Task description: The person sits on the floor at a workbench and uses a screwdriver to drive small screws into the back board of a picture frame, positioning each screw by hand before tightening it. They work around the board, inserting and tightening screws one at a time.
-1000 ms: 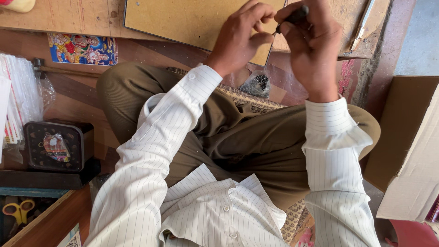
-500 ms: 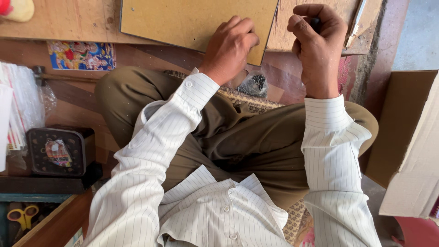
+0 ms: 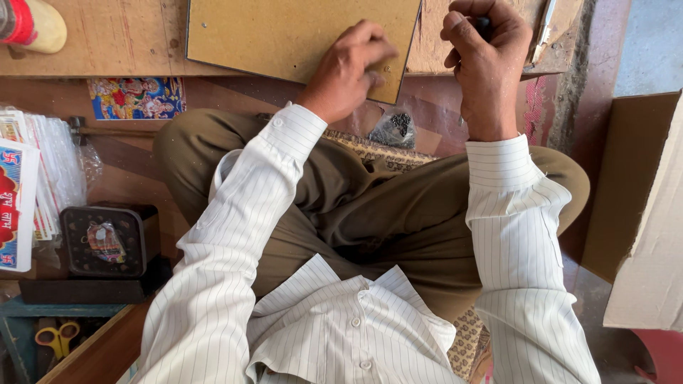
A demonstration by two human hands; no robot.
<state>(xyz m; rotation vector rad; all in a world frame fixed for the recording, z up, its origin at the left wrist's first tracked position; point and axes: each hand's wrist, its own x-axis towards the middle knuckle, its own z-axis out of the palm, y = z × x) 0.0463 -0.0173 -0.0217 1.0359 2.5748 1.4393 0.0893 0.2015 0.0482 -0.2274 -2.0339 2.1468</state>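
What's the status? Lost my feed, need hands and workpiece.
Left hand pressing the brown board near its corner. Right hand fisted around a dark tool, raised beside the board. Small bag of dark bits below the edge; nothing obstructing.

— What is the person wearing?
— A white long-sleeved shirt [image 3: 334, 334] with thin dark pinstripes, small white buttons down the front, buttoned cuffs.
— And below?
— Olive-brown trousers [image 3: 370, 206]. Both hands are bare.

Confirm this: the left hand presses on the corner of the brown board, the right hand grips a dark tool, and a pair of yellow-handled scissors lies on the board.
Not quite. The scissors lie in the box at lower left, not on the brown board. The head view shows this. The left hand does press on the board's corner, and the right hand grips a dark tool.
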